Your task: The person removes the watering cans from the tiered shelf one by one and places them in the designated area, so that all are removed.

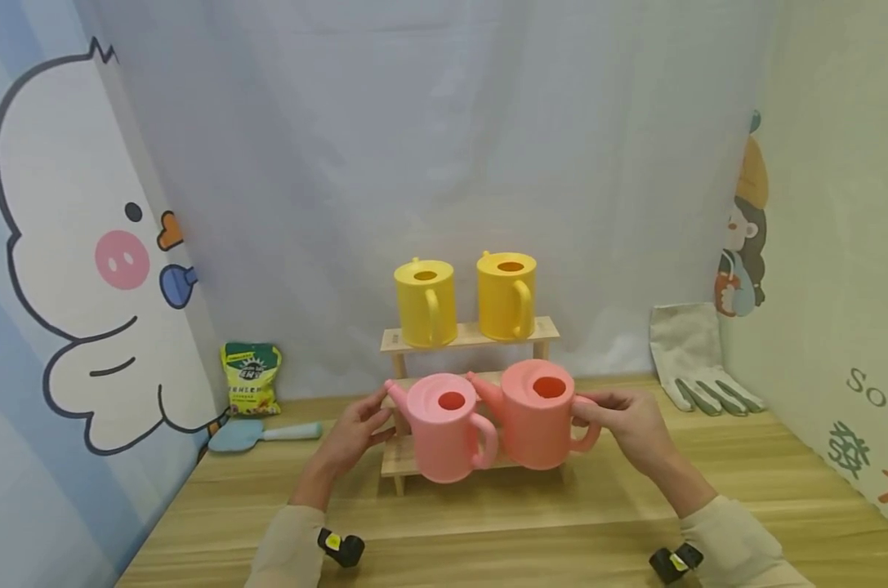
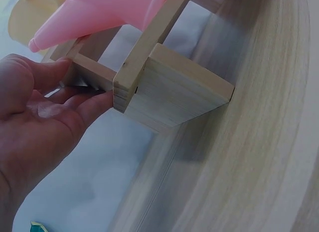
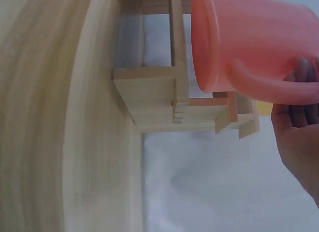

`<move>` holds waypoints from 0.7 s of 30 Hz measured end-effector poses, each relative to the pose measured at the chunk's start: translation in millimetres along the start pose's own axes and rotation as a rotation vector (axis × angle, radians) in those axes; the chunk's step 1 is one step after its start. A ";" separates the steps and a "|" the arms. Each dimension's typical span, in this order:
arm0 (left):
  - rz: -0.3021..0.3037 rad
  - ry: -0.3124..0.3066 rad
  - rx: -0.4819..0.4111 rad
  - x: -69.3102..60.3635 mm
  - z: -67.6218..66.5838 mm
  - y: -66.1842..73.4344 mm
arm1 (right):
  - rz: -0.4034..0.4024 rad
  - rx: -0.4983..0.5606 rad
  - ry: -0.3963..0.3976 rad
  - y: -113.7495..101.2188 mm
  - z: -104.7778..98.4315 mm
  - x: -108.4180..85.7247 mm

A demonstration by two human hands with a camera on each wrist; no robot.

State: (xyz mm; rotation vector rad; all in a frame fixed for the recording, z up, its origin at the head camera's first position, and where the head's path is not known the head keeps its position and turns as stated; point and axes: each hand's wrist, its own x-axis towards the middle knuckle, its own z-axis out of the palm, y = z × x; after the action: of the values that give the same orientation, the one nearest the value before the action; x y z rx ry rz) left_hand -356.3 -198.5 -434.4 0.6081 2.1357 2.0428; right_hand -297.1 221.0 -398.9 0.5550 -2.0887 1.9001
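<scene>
A tiered wooden stand [image 1: 470, 335] carries two yellow watering cans [image 1: 426, 306] [image 1: 506, 298] on its top tier. The light pink can [image 1: 444, 433] is at the lower tier, spout to the left; its base contact is unclear. My left hand [image 1: 351, 437] pinches the stand's left side, thumb above and fingers beneath, below the pink spout [image 2: 60, 25] in the left wrist view. With my right hand [image 1: 635, 429] I grip the handle [image 3: 269, 87] of the coral can [image 1: 537, 416], fingers through it. That can is tilted slightly, in front of the stand, beside the pink can.
Behind on the left stand a green and yellow packet [image 1: 251, 380] and, lying before it, a small trowel [image 1: 263, 434] with a pale blade. A grey-white glove [image 1: 697, 355] leans on the back wall at right. The wooden tabletop [image 1: 488, 547] extends in front of the stand.
</scene>
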 end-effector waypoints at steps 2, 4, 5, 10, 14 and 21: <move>0.000 -0.003 0.000 -0.3 0.1 0.6 | -0.001 0.018 0.001 -2.7 -2.1 0.4; -0.001 -0.002 -0.001 -0.6 0.3 1.3 | -0.007 0.034 0.003 -5.9 -4.6 0.9; -0.001 0.001 -0.003 -0.5 0.5 1.5 | -0.011 0.035 0.001 -7.6 -6.2 1.0; 0.003 0.007 -0.001 -0.2 0.2 1.0 | -0.090 0.041 0.008 -17.1 -14.1 2.7; 0.005 0.000 -0.003 0.2 -0.8 -0.8 | -0.153 0.087 0.017 -25.0 -20.1 2.4; 0.000 0.003 0.014 0.3 0.8 0.7 | -0.213 0.215 0.020 -38.1 -31.1 3.9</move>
State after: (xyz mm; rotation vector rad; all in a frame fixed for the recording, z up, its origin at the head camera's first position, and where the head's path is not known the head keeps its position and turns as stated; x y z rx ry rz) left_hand -356.1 -197.7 -433.7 0.6074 2.1527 2.0317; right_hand -285.4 248.7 -359.9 0.7692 -1.7445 2.0052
